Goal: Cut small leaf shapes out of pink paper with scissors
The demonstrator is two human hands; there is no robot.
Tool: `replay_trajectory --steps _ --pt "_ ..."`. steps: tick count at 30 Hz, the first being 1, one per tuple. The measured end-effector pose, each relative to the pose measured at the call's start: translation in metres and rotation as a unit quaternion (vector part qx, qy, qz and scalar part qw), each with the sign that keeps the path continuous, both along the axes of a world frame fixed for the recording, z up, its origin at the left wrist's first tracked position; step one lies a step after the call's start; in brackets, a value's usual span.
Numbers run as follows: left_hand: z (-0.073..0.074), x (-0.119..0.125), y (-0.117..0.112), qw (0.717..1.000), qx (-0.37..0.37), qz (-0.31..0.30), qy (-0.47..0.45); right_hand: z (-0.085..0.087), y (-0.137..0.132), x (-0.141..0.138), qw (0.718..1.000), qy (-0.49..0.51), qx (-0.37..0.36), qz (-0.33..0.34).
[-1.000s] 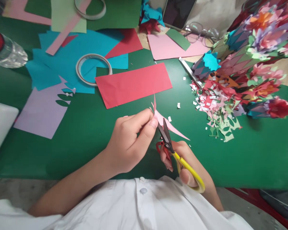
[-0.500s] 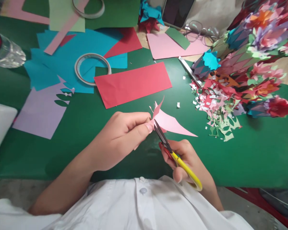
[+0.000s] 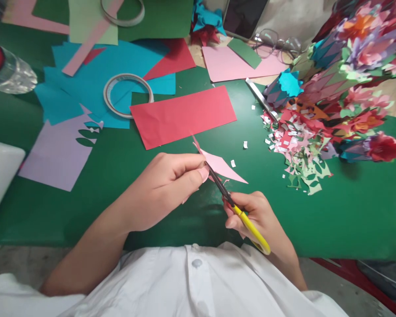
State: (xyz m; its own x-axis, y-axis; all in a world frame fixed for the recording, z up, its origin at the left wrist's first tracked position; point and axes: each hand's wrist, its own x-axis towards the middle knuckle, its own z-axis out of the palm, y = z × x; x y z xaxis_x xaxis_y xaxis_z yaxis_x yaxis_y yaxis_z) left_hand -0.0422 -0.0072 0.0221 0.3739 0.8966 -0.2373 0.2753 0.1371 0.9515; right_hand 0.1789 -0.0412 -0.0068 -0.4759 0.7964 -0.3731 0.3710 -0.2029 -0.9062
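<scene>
A green paper-covered table (image 3: 350, 211) fills the view, strewn with cut sheets. At its far right stands a big heap of many-coloured folded paper flowers (image 3: 350, 66), with a spill of small red, pink and green paper scraps (image 3: 297, 145) at its foot. Toward the far left lie overlapping teal paper sheets (image 3: 82, 83) with a ring of clear adhesive tape (image 3: 128, 95) resting on them, and nearer the left edge a lilac paper sheet with leaf-shaped cut-outs (image 3: 57, 154). In the middle lies a long red paper rectangle (image 3: 183, 115).

Just below that rectangle, the left hand (image 3: 166, 191) is closed, pinching a small pointed piece of pink paper (image 3: 221, 166) between thumb and fingertips; the paper juts out to the right of the hand, raised off the table. The right hand (image 3: 259, 220), close beside and slightly nearer the body, grips yellow-handled scissors (image 3: 237, 210), whose dark blades are nearly shut and reach up-left to the pink paper at the left fingertips
</scene>
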Motion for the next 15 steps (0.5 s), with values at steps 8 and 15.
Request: replay_trajectory --steps 8,15 --pt "-0.007 -0.009 0.001 0.987 0.077 -0.001 0.142 -0.003 -0.001 0.002 0.999 -0.014 0.023 -0.045" --pt "-0.027 -0.018 -0.001 0.956 0.076 -0.117 0.259 -0.005 -0.001 0.003 0.998 -0.007 0.039 -0.058"
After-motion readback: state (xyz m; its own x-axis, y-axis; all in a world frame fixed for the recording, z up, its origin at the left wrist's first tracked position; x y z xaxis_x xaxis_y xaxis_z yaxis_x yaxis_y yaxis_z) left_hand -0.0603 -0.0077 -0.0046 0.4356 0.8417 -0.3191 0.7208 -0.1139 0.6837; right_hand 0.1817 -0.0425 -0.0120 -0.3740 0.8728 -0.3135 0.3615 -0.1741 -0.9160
